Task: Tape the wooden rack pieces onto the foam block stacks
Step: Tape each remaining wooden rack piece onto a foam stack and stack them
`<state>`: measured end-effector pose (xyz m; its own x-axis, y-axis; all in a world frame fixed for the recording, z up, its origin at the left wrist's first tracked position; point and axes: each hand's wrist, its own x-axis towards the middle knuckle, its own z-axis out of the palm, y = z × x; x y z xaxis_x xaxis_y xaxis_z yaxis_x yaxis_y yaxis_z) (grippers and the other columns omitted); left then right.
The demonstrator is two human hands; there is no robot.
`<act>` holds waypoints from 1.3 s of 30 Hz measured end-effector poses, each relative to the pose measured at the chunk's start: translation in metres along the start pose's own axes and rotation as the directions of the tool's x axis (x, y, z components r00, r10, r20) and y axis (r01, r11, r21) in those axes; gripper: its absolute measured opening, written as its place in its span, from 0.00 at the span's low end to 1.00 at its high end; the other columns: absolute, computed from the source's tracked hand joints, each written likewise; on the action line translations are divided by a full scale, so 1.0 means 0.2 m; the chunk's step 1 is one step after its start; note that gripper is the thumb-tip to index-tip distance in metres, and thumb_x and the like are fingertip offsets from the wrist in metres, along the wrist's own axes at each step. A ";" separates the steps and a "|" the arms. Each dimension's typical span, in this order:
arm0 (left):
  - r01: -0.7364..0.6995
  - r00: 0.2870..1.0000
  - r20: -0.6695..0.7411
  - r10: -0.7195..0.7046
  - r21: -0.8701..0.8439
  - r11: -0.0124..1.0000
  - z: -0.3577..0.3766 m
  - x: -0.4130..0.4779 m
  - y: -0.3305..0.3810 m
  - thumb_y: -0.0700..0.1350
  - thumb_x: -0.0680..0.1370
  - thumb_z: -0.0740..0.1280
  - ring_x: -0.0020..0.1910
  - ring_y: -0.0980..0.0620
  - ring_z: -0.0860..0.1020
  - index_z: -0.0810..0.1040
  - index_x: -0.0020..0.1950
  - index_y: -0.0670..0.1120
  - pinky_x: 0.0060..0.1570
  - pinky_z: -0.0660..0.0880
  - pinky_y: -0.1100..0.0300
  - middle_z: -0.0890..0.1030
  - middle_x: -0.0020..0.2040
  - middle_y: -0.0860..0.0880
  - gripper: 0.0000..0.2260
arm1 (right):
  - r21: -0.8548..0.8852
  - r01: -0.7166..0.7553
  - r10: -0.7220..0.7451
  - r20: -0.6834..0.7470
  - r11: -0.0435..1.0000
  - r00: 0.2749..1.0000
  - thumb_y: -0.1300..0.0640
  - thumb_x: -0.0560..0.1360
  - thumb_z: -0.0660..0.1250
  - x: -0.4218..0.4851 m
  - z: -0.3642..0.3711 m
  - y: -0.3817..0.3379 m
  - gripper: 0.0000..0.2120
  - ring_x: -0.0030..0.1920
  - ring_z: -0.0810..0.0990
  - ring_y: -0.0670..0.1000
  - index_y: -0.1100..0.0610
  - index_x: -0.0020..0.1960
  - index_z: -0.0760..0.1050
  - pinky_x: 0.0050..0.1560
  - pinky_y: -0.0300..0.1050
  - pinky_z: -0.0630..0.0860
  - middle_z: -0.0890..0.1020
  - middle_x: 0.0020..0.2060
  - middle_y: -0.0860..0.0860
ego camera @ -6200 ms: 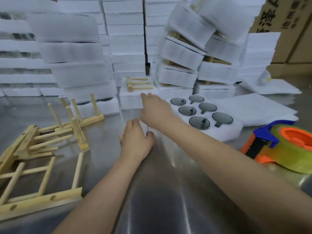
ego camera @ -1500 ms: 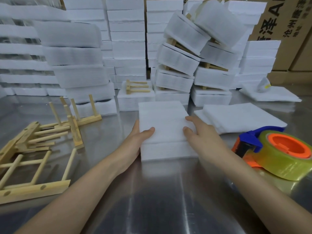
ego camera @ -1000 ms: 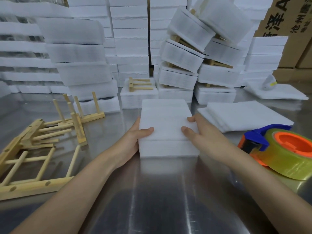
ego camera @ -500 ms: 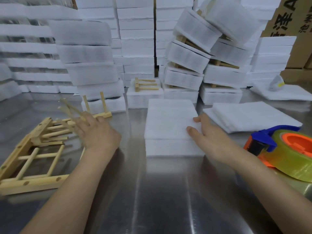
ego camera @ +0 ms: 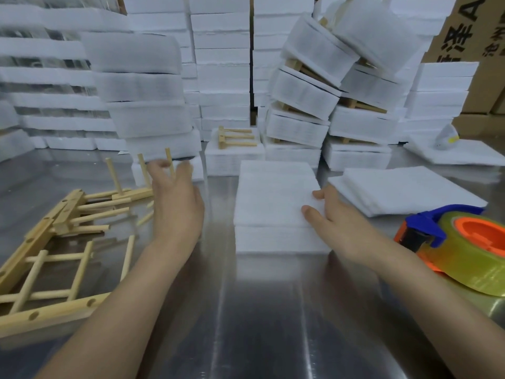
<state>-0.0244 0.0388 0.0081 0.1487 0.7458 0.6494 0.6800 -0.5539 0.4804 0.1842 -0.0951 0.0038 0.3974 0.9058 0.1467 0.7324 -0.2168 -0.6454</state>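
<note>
At the frame's centre a foam stack (ego camera: pixel 273 198) sits flat on the metal table (ego camera: pixel 259 324). The right hand (ego camera: pixel 336 220) holds its right edge: the thumb lies on the top sheet and the other fingers curl against the side. Left of the stack the left hand (ego camera: pixel 175 203) is raised among the upright pegs of a rack piece (ego camera: pixel 131 193), with one peg showing between its fingertips. The hand is blurred, so I cannot tell whether the fingers pinch the peg or only touch it. That piece rests on the far end of a rack pile (ego camera: pixel 68 214) at middle left, and a flat rack (ego camera: pixel 54 283) lies at lower left. A tape dispenser (ego camera: pixel 464 253) stands at the right edge, just below loose foam sheets (ego camera: pixel 404 190). Behind the stack another rack piece lies on a foam block (ego camera: pixel 235 160), among tall foam piles (ego camera: pixel 221 64) across the top. Cardboard boxes (ego camera: pixel 464 31) fill the upper right corner.
</note>
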 end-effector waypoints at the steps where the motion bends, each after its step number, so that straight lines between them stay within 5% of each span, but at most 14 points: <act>1: -0.063 0.993 -0.110 0.048 -0.133 0.989 -0.02 0.01 0.04 0.30 0.78 0.57 0.56 0.44 0.71 0.73 0.63 0.39 0.57 0.68 0.64 0.60 0.66 0.40 0.16 | -0.006 0.004 -0.004 0.003 1.000 1.000 0.45 0.81 0.55 0.00 0.00 0.00 0.23 0.55 0.67 0.45 0.56 0.70 0.58 0.46 0.36 0.60 0.68 0.68 0.49; 3: -0.111 0.975 -0.221 -0.004 -0.503 0.857 -0.03 0.03 0.10 0.35 0.81 0.55 0.54 0.52 0.72 0.76 0.62 0.47 0.54 0.69 0.70 0.64 0.65 0.48 0.15 | -0.013 0.011 -0.011 0.005 1.000 1.000 0.45 0.81 0.54 0.01 0.00 0.01 0.23 0.55 0.66 0.44 0.56 0.71 0.58 0.45 0.35 0.59 0.68 0.69 0.49; 5: 0.057 0.982 -0.025 -0.187 -0.906 0.419 -0.02 0.02 0.19 0.39 0.83 0.55 0.50 0.56 0.76 0.76 0.60 0.51 0.48 0.73 0.68 0.73 0.64 0.51 0.13 | -0.021 0.016 -0.016 0.004 1.000 1.000 0.44 0.81 0.54 0.01 0.00 0.01 0.24 0.55 0.66 0.44 0.56 0.71 0.57 0.48 0.35 0.60 0.68 0.69 0.49; 7: 0.281 0.943 0.269 -0.196 -0.959 0.031 0.00 0.01 0.24 0.44 0.84 0.56 0.49 0.59 0.81 0.76 0.58 0.47 0.49 0.75 0.69 0.79 0.59 0.51 0.10 | -0.033 0.021 -0.021 -0.005 0.999 1.000 0.44 0.81 0.54 0.01 0.01 0.01 0.24 0.56 0.66 0.44 0.55 0.71 0.57 0.49 0.37 0.60 0.68 0.69 0.50; 8: 0.331 0.931 0.326 -0.165 -0.943 0.004 0.02 0.00 0.22 0.46 0.83 0.57 0.51 0.60 0.81 0.77 0.55 0.45 0.53 0.76 0.68 0.80 0.56 0.51 0.11 | -0.040 0.024 -0.024 -0.012 0.999 1.000 0.44 0.81 0.54 0.01 0.01 0.02 0.24 0.56 0.67 0.44 0.56 0.71 0.57 0.49 0.37 0.60 0.68 0.70 0.50; 9: 0.361 0.926 0.349 -0.146 -0.931 0.064 0.04 0.00 0.20 0.48 0.83 0.57 0.53 0.59 0.81 0.77 0.53 0.43 0.57 0.76 0.66 0.80 0.54 0.51 0.12 | -0.047 0.027 -0.027 -0.016 0.999 0.999 0.44 0.81 0.54 0.01 0.01 0.02 0.23 0.58 0.67 0.45 0.56 0.71 0.58 0.50 0.37 0.60 0.67 0.70 0.49; 12: 0.355 0.932 0.329 -0.152 -0.743 0.568 0.08 0.01 0.09 0.48 0.83 0.58 0.48 0.55 0.80 0.78 0.50 0.48 0.57 0.74 0.59 0.80 0.47 0.48 0.10 | -0.066 0.026 -0.027 -0.022 0.997 0.999 0.45 0.81 0.54 0.01 0.01 0.02 0.23 0.65 0.69 0.49 0.56 0.71 0.58 0.51 0.37 0.60 0.67 0.71 0.50; 15: 0.410 0.867 0.481 -0.132 -0.535 0.739 0.13 -0.03 0.06 0.53 0.82 0.57 0.33 0.59 0.71 0.74 0.40 0.51 0.36 0.67 0.70 0.73 0.31 0.59 0.13 | -0.069 0.016 -0.017 -0.020 0.997 1.000 0.45 0.81 0.54 0.01 0.02 0.01 0.23 0.64 0.69 0.49 0.56 0.71 0.58 0.50 0.37 0.60 0.68 0.70 0.51; 20: 0.363 0.879 0.472 -0.073 -0.560 0.745 0.16 -0.06 0.10 0.51 0.80 0.63 0.45 0.56 0.75 0.77 0.53 0.47 0.46 0.69 0.61 0.78 0.45 0.53 0.09 | -0.081 0.023 -0.024 -0.008 0.996 1.000 0.45 0.81 0.53 0.01 0.01 0.01 0.23 0.66 0.68 0.50 0.57 0.71 0.58 0.51 0.37 0.60 0.67 0.71 0.50; 23: 0.331 0.890 0.449 -0.079 -0.518 0.789 0.14 -0.05 0.09 0.57 0.77 0.66 0.66 0.54 0.72 0.69 0.73 0.48 0.67 0.67 0.57 0.75 0.67 0.53 0.27 | -0.077 0.018 -0.019 -0.004 0.997 1.000 0.44 0.81 0.53 0.01 0.01 0.02 0.24 0.66 0.68 0.49 0.57 0.71 0.57 0.52 0.36 0.60 0.66 0.71 0.49; 25: 0.313 0.885 0.461 -0.070 -0.477 0.822 0.14 -0.05 0.09 0.59 0.74 0.68 0.71 0.57 0.67 0.61 0.77 0.48 0.67 0.63 0.62 0.69 0.73 0.55 0.35 | -0.079 0.016 -0.017 -0.006 0.997 1.000 0.44 0.81 0.53 0.01 0.01 0.02 0.24 0.66 0.68 0.50 0.57 0.72 0.57 0.52 0.36 0.60 0.66 0.71 0.50; 32: 0.093 0.972 0.231 0.037 -0.525 0.846 0.11 -0.05 0.11 0.52 0.80 0.63 0.64 0.66 0.69 0.69 0.73 0.50 0.56 0.65 0.71 0.76 0.67 0.53 0.22 | -0.093 0.025 -0.026 -0.002 0.995 1.000 0.44 0.81 0.53 0.00 0.01 0.01 0.24 0.67 0.68 0.49 0.57 0.71 0.56 0.52 0.36 0.60 0.64 0.73 0.48; 36: -0.018 0.957 0.258 0.137 -0.416 0.909 0.13 -0.10 0.15 0.48 0.78 0.66 0.53 0.61 0.76 0.76 0.67 0.48 0.46 0.67 0.75 0.79 0.55 0.57 0.18 | -0.099 0.022 -0.022 0.001 0.995 1.000 0.43 0.81 0.53 0.00 0.00 0.01 0.24 0.60 0.70 0.48 0.56 0.71 0.56 0.51 0.39 0.61 0.68 0.70 0.51; 39: -0.049 0.949 0.262 0.175 -0.426 0.903 0.12 -0.13 0.17 0.49 0.75 0.68 0.50 0.64 0.75 0.79 0.59 0.57 0.44 0.64 0.83 0.77 0.46 0.66 0.13 | -0.098 0.018 -0.017 0.005 0.995 1.000 0.44 0.81 0.53 0.00 0.00 0.00 0.24 0.55 0.69 0.47 0.56 0.71 0.57 0.50 0.40 0.62 0.69 0.69 0.52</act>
<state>0.0127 0.0095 -0.0068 0.4487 0.7075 0.5459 0.3008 -0.6948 0.6533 0.1842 -0.0951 0.0029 0.3818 0.9114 0.1537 0.7901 -0.2356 -0.5658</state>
